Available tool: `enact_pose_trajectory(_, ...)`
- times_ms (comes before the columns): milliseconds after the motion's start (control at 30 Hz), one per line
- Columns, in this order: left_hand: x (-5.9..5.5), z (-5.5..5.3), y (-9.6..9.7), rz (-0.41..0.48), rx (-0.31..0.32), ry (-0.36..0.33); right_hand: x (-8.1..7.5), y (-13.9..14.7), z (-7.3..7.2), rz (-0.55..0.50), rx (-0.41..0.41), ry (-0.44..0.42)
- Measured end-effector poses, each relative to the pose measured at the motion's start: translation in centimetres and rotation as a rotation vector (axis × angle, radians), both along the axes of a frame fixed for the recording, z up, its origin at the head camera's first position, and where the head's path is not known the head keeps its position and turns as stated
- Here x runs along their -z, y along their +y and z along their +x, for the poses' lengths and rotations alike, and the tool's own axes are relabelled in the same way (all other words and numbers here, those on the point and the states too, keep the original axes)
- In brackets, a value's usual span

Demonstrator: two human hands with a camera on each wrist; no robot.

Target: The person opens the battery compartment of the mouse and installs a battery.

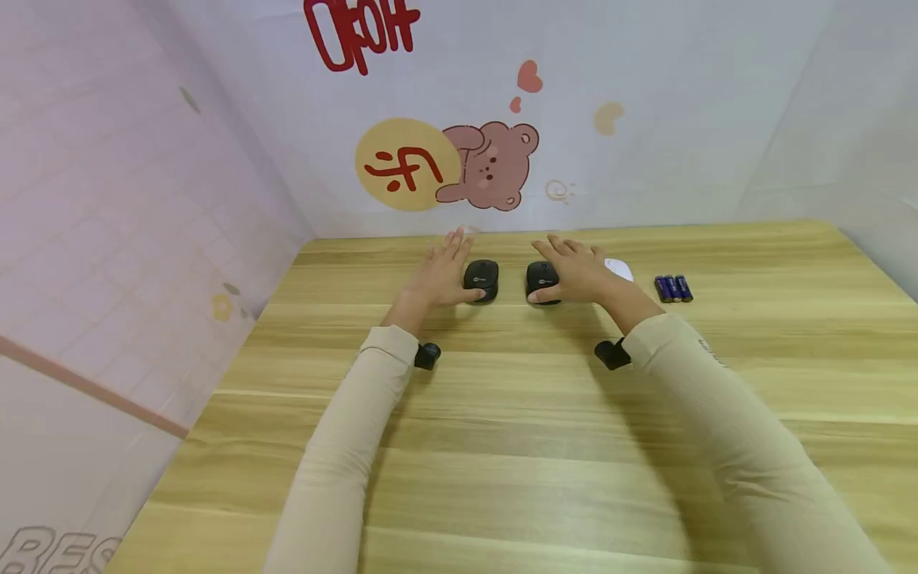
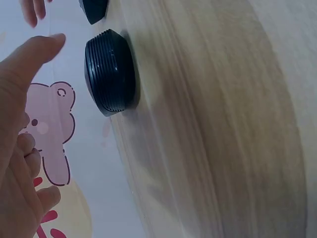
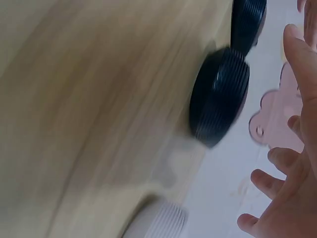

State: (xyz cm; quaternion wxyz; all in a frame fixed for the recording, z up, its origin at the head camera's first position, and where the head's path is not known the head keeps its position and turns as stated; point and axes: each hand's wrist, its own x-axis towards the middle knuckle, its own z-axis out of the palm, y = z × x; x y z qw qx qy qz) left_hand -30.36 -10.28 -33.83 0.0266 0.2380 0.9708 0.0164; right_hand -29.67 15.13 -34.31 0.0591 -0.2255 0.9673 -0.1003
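Observation:
Two black computer mice sit side by side near the table's back edge. Just left of the left black mouse (image 1: pixel 481 275) is my left hand (image 1: pixel 441 275), fingers spread, its thumb overlapping the mouse's near end. In the left wrist view the thumb (image 2: pixel 47 47) stands apart from that mouse's ribbed side (image 2: pixel 110 72). My right hand (image 1: pixel 579 275) hovers by the right black mouse (image 1: pixel 539 276), fingers extended and holding nothing. The right wrist view shows a gap between its fingers and this mouse (image 3: pixel 219 96). A white mouse (image 1: pixel 619 269) is partly hidden behind the right hand.
Three dark blue batteries (image 1: pixel 673 288) lie in a row right of the white mouse. Behind the wooden table (image 1: pixel 502 446) rises a pale wall (image 1: pixel 667 175) with a bear print. Small black devices (image 1: pixel 428 355) sit at both wrists.

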Motion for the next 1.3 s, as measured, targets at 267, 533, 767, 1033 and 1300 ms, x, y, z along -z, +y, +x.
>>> enact_pose_trajectory(267,0.5,-0.1,-0.2,-0.004,-0.018,-0.010,0.6,-3.0,-0.3,0.005,-0.037,0.005)
enact_pose_trajectory(533,1.3,-0.3,-0.7,0.008,-0.009,-0.003,1.4,-5.3,-0.7,0.010,-0.070,-0.006)
enact_pose_trajectory(767,1.7,-0.3,-0.8,0.006,-0.013,-0.029,2.0,-6.9,-0.8,0.063,-0.092,-0.002)
enact_pose_trajectory(1033,2.0,-0.4,-1.1,0.001,-0.017,-0.049,2.7,-8.2,-0.6,0.096,-0.114,-0.047)
enact_pose_trajectory(1300,2.4,-0.6,-1.0,-0.039,-0.024,-0.083,2.9,-8.9,-1.1,0.074,-0.120,-0.014)
